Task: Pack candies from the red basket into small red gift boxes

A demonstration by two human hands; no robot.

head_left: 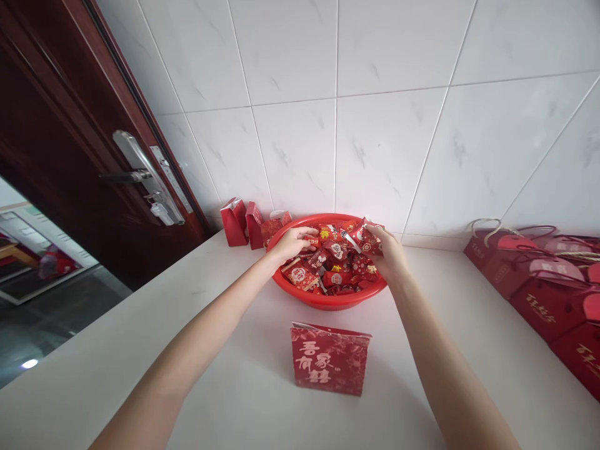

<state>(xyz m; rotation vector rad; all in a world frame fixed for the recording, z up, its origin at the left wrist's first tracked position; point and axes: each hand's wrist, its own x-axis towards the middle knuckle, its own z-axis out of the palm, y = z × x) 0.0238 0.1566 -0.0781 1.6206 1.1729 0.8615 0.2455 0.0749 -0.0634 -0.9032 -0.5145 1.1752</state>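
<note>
Both hands are at a red plastic basket full of small red wrapped packets. Over the basket's left side is my left hand, its fingers bent around a small red packet. At the right rim, my right hand has its thumb and fingers on a red and white patterned packet. A red paper box with pale characters stands upright on the white table, nearer to me than the basket.
Small red boxes stand by the tiled wall, left of the basket. Red gift bags with rope handles line the table's right side. A dark red door with a metal handle is at the left.
</note>
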